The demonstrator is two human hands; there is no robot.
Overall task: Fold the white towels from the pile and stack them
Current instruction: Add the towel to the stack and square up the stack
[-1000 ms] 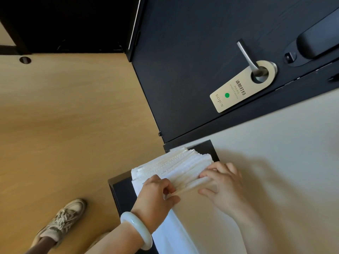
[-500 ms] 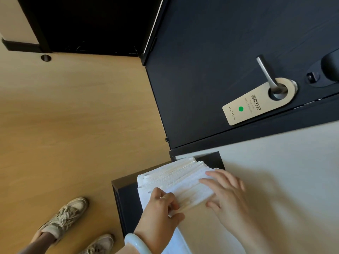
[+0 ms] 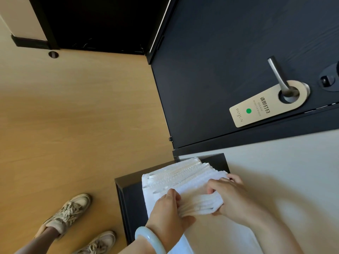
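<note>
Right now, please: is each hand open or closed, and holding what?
Left hand: closed, pinching the folded white towels.
Right hand: closed, gripping the same towels.

The left hand (image 3: 170, 209) and right hand (image 3: 231, 197) each grip an end of several layers of the folded white towels (image 3: 183, 176) stacked on a dark tabletop (image 3: 132, 197), below a door hanger (image 3: 260, 110).

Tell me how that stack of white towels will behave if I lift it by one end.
Probably floppy: the layered edges of the towel stack bend where the left hand and right hand grip them. Likely to fan apart, since the layers lie stepped, not flush. Probably not slippery: the cloth looks ribbed.
</note>
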